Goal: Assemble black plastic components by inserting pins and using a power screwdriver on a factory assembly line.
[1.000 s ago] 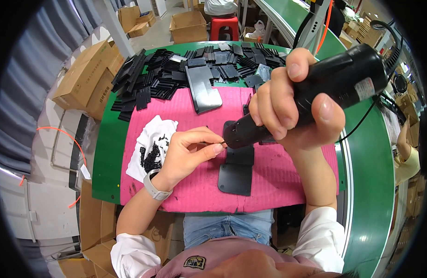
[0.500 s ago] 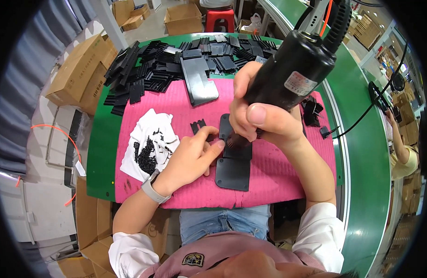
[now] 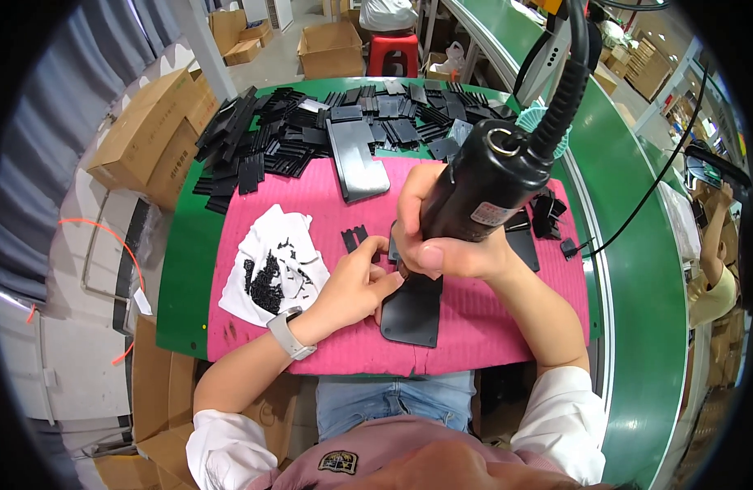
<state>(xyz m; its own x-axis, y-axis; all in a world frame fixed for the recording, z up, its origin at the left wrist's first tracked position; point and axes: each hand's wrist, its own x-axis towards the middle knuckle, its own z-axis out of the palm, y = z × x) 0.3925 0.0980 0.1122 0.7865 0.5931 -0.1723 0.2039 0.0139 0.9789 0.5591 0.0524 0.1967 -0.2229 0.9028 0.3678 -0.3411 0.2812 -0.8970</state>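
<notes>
My right hand (image 3: 450, 253) is wrapped round a thick black electric screwdriver (image 3: 478, 184) with a ribbed cable at its top. Its lower end comes down on a black plastic plate (image 3: 413, 314) lying on the pink mat (image 3: 483, 335). Close to that tip, the thumb and fingers of my left hand (image 3: 352, 282) are closed at the plate's left edge. My right hand hides the plate's upper part. A small slotted black piece (image 3: 354, 238) lies just beyond my left fingers. On a white cloth (image 3: 266, 233) to the left is a heap of small black screws (image 3: 265, 286).
Stacked black plastic parts (image 3: 287, 135) cover the table's far side, with a larger dark panel (image 3: 356, 155) in front. More black pieces (image 3: 546, 214) lie right of the screwdriver. A cardboard box (image 3: 148, 135) stands left of the green table (image 3: 184, 278); another person (image 3: 711, 282) works far right.
The screwdriver and my right hand have come down and left, nearer my left fingertips. My left hand stays at the plate's edge. The whole view has shifted slightly.
</notes>
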